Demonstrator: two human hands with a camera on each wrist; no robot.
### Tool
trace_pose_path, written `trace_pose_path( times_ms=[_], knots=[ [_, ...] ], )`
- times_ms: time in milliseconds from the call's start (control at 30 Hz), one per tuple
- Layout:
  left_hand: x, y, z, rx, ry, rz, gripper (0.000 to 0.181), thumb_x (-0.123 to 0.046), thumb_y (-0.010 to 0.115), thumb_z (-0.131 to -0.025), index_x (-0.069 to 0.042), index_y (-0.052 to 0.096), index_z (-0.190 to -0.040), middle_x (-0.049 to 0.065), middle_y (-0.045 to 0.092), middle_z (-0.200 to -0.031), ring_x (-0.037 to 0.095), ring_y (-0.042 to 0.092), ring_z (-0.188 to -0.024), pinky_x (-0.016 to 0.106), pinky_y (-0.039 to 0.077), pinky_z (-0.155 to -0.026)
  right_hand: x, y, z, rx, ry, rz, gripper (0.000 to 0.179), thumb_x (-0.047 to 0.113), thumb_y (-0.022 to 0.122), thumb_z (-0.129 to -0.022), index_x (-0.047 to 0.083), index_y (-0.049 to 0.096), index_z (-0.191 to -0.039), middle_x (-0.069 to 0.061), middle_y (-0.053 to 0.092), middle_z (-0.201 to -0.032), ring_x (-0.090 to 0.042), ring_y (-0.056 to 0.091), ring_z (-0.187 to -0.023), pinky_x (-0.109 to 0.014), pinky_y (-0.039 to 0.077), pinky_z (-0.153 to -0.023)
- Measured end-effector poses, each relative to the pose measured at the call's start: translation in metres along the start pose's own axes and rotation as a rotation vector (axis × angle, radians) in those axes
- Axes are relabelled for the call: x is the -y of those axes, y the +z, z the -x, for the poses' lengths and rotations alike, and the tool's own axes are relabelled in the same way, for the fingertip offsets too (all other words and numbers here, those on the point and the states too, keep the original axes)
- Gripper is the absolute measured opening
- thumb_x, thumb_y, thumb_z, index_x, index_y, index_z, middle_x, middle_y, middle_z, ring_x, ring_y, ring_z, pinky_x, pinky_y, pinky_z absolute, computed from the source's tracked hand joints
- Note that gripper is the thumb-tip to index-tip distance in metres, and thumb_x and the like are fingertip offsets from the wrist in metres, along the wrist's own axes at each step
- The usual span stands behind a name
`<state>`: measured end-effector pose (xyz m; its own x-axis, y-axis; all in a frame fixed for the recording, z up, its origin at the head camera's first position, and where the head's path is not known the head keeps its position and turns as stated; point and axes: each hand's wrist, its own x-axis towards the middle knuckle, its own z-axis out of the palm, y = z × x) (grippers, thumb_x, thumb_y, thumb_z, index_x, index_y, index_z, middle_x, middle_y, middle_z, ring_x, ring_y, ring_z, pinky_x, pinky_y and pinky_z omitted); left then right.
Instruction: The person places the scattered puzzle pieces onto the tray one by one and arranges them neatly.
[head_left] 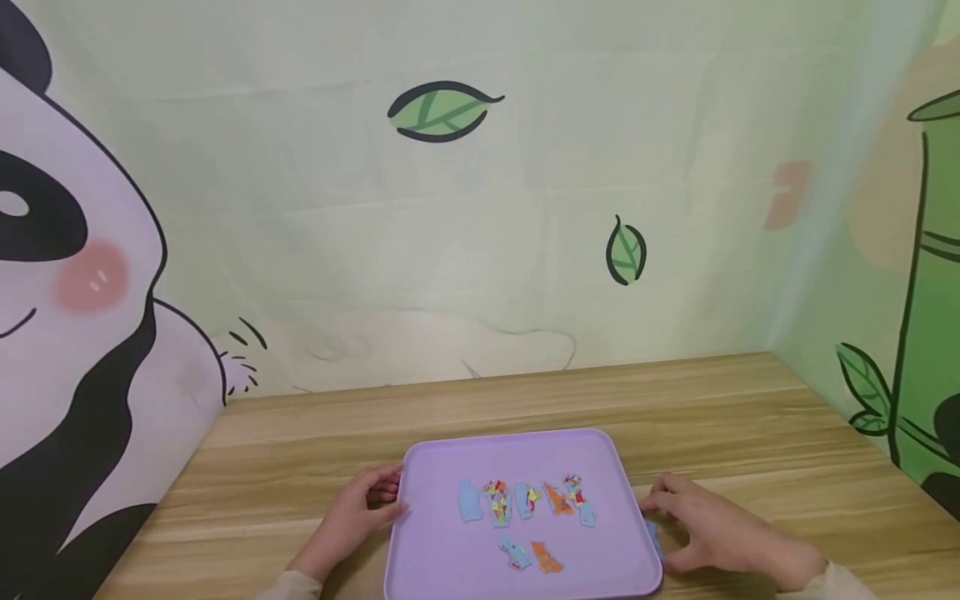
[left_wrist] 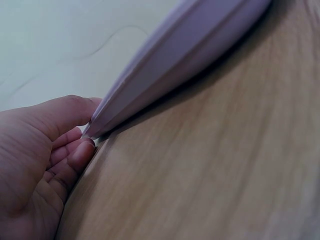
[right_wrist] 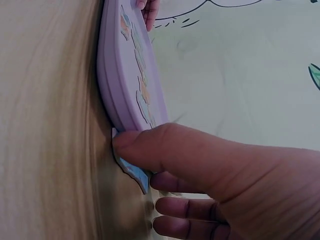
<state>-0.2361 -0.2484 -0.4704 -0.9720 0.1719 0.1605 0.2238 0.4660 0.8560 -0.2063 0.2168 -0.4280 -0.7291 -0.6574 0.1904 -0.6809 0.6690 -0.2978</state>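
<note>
A light purple tray (head_left: 435, 567) lies on the wooden table, bearing several flat puzzle pieces. At its left side my left hand (head_left: 351, 518) holds the rim, thumb on top and fingers curled below, as the left wrist view also shows. My right hand (head_left: 708, 525) is by the right edge of the tray. Between its thumb and fingers is a blue jigsaw piece (right_wrist: 134, 172), close against the tray's outer wall and partly hidden by the thumb. On the tray, a plain blue piece (head_left: 470, 501) starts an upper row; an orange piece (head_left: 547, 557) is in a lower pair.
The wooden table (head_left: 750, 433) runs back to a pale cloth wall (head_left: 300, 208) printed with leaves. A printed panda (head_left: 82, 350) covers the left side and green bamboo (head_left: 930, 317) the right side.
</note>
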Motion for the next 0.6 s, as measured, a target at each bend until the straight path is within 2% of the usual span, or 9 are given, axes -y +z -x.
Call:
trace_pose_path(
  times_ms=[467,600],
  knots=[
    [-0.0003,0.0003,-0.0005,0.003,0.000,0.003,0.055,-0.004,0.076,-0.079,0.009,0.055,-0.128,0.018,0.062,-0.111,0.017,0.061,-0.096,0.018,0.056,-0.083,0.0022,0.0018,-0.0012,-0.010,0.022,0.036,0.041,0.029,0.082,-0.066,0.016,0.064,-0.100,0.010,0.051,-0.098,-0.002,0.048,-0.085,-0.028,0.052,-0.075],
    [-0.0009,0.0005,-0.0003,-0.001,-0.003,0.004,0.055,-0.003,0.076,-0.079,0.009,0.055,-0.128,0.018,0.062,-0.111,0.016,0.061,-0.095,0.019,0.056,-0.083,0.0013,0.0008,-0.0010,0.017,0.055,0.028,0.041,0.033,0.082,-0.067,0.016,0.063,-0.099,0.009,0.052,-0.099,-0.003,0.050,-0.087,-0.031,0.054,-0.079]
  ],
)
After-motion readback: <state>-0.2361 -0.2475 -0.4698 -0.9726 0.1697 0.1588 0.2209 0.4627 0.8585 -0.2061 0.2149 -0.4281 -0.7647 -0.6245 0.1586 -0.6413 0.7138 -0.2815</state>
